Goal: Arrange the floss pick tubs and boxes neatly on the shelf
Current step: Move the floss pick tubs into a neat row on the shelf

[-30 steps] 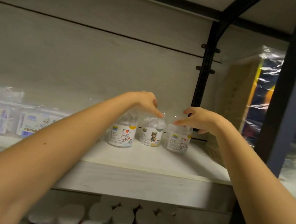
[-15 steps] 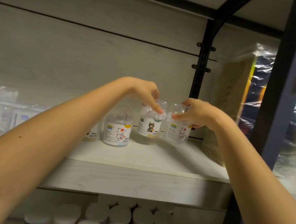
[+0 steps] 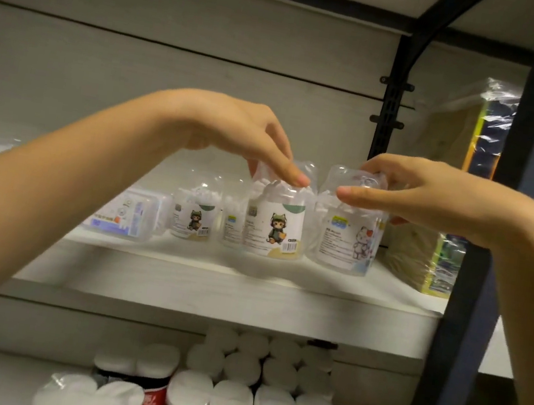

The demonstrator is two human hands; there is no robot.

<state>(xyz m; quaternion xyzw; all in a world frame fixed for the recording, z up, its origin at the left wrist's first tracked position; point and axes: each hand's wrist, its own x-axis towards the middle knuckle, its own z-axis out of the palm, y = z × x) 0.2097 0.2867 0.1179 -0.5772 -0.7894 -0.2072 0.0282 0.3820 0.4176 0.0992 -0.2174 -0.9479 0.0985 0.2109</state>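
Two floss pick tubs, cat-labelled tub (image 3: 274,227) and bear-labelled tub (image 3: 345,235), are gripped by left hand (image 3: 234,131) and right hand (image 3: 429,195); level placement on the shelf (image 3: 210,291) is probably needed next.

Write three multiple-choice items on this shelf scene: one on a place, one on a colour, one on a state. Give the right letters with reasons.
1. Where is the flat rectangular clear plastic box?
A. left of the tubs
B. right of the tubs
C. on the lower shelf

2. What colour is the upright shelf post at the back?
A. white
B. black
C. red

3. What is the left hand doing?
A. hanging free
B. gripping the lid of the clear tub with the green-hatted cartoon label
C. holding a roll

Answers: 1 A, the box sits at the left end of the row. 2 B, the post is black against the pale wall. 3 B, its fingers pinch the lid.
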